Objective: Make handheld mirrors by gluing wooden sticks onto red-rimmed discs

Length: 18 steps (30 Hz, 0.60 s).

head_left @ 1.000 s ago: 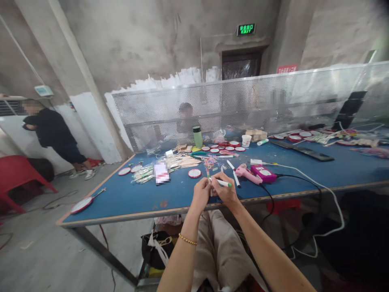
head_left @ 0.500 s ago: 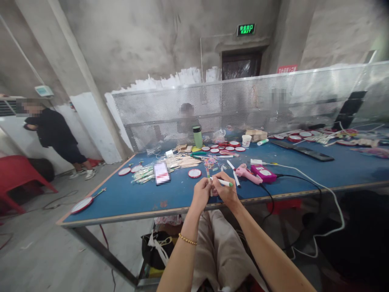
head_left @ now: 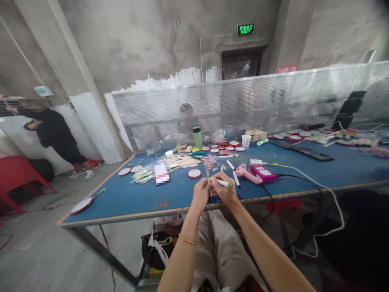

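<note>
My left hand [head_left: 201, 191] is closed around a thin wooden stick [head_left: 208, 172] that pokes up past the fingers and bears coloured marking. Close against it, my right hand [head_left: 225, 190] grips a white marker pen [head_left: 225, 183] with a green end, its other end at the stick. The fingers hide where pen and stick meet. Just beyond the hands lies a pile of coloured rubber bands [head_left: 210, 162]. A round white disc with a red rim [head_left: 194, 173] rests to the left. Right of my hands are a black-tipped marker [head_left: 236, 179] and a pink glue gun [head_left: 248, 174].
A purple box [head_left: 263, 173] with cables sits to the right. Wooden sticks [head_left: 185, 161] and a phone [head_left: 161, 173] lie left. A green bottle [head_left: 197, 137], a paper cup [head_left: 246, 140] and several red-rimmed discs stand farther back. A person [head_left: 54, 129] stands at far left.
Both my hands stay in nearly the same place, with the pen shifted very slightly. The person at far left has stretched an arm out to the left.
</note>
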Motion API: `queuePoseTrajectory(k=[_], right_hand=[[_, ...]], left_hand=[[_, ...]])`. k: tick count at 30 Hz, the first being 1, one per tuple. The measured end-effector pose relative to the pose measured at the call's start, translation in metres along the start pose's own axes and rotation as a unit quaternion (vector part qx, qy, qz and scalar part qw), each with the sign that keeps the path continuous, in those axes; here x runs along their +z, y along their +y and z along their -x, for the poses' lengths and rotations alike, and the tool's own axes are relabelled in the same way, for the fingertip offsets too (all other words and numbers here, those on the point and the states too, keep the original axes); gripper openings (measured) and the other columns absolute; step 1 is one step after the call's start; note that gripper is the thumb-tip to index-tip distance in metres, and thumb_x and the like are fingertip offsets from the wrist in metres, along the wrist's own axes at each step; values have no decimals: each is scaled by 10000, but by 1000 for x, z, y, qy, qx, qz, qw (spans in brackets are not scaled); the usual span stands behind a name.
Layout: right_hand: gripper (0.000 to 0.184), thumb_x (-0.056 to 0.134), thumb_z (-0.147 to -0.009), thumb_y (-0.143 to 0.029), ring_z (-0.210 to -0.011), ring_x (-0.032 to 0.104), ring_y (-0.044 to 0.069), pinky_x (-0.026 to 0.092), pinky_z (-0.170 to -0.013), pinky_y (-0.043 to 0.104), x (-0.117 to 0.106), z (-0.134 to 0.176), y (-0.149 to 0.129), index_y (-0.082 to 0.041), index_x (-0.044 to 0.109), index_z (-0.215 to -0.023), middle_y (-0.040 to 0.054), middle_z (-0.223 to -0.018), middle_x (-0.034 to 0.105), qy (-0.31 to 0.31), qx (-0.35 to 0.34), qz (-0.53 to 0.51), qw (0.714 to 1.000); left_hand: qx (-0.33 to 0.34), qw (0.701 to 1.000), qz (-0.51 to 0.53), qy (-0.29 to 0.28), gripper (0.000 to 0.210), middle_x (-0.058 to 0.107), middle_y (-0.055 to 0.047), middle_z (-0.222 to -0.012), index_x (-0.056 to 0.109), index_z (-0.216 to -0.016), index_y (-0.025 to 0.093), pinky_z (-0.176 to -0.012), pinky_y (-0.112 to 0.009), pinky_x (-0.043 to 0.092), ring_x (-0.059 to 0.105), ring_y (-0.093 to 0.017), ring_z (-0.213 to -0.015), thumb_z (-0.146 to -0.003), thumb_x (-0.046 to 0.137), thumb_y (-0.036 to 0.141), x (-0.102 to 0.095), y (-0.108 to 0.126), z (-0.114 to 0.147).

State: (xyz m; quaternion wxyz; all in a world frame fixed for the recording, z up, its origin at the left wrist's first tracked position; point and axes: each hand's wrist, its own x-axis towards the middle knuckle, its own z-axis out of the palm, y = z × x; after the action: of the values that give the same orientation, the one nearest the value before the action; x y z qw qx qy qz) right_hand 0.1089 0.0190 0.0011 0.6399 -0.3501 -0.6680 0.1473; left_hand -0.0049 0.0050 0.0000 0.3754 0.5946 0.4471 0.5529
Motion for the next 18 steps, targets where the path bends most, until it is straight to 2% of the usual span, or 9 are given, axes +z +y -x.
queuePoseTrajectory(k=[5,13,18], right_hand=[[194,507,-836,-267,-495,500,109,423,-510,222,-1,0,0,-205,538,-655,-22,-571,559,-3,-4,-1,1000],[187,516,-830,-263,-510,507,107,421,-509,213,1,-1,-1,-203,539,-654,-22,-580,562,-2,-23,-7,1000],[197,516,-831,-257,-494,498,105,416,-506,216,1,0,1,-204,534,-642,-26,-567,557,10,-26,7,1000]], left_hand=[[-15,1000,24,-7,265,466,43,-607,504,-649,171,-555,-217,361,411,-105,-593,-761,582,398,0,-2,0],[-7,1000,-8,4,314,392,55,-585,453,-614,176,-538,-212,294,346,-95,-584,-772,571,419,0,-5,-2],[-2,1000,-1,1,304,427,47,-588,468,-617,174,-547,-209,323,380,-100,-596,-773,573,412,0,-3,-1]])
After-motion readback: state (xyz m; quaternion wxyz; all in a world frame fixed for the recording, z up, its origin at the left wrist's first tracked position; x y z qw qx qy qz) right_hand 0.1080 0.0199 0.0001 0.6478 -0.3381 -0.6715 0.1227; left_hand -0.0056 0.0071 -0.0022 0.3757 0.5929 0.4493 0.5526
